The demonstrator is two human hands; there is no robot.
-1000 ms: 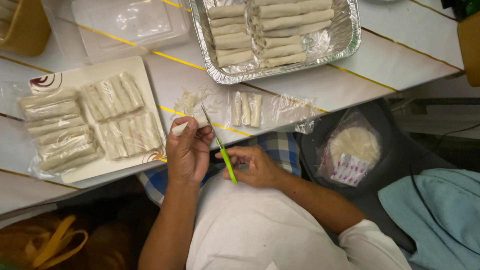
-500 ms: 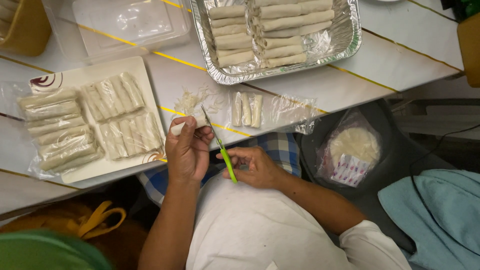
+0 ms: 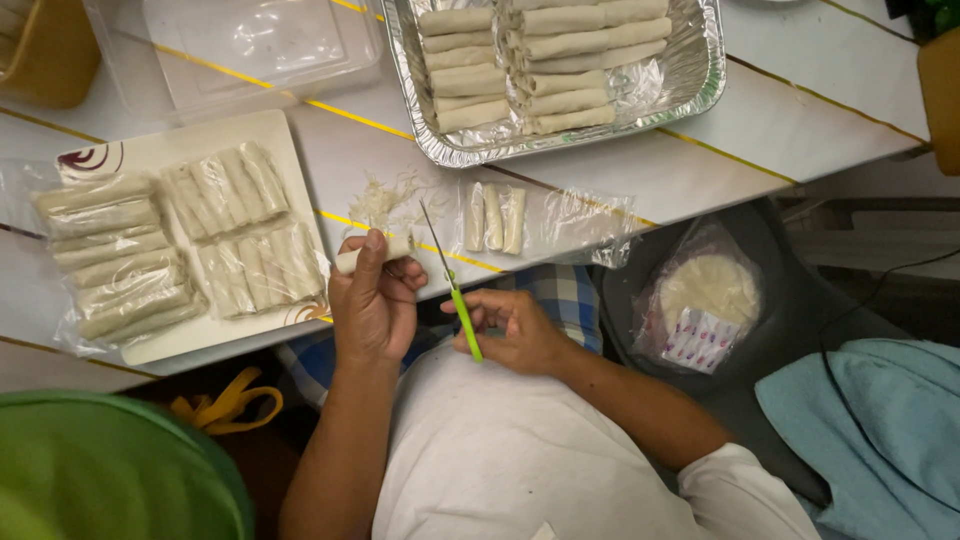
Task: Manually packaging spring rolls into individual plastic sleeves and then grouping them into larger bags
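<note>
Nearest, at the table edge over the lap: left hand [image 3: 372,305] curled around one pale spring roll [image 3: 352,258], thumb pressed along the top, fingers wrapped beneath, the roll's end poking out to the side. Just beside, right hand [image 3: 510,330] closed on the green handle of a small knife [image 3: 452,288], fingers folded tight, thin blade angled up toward the table between both hands. Under the wrists, a blue checked cloth [image 3: 565,300] across the lap. Off to one side on a dark seat, a clear bag of round wrappers [image 3: 705,300].

Next out, on the white table [image 3: 800,125]: a small tuft of shredded wrapper trimmings [image 3: 385,198], and beside it three short cut rolls [image 3: 494,218] lying on clear plastic film. Further along the edge, a white rectangular plate [image 3: 150,155] stacked with plastic-wrapped bundles of rolls.

Farthest, a foil tray [image 3: 700,70] lined with rows of spring rolls, and a clear plastic lid [image 3: 260,45] near it.
</note>
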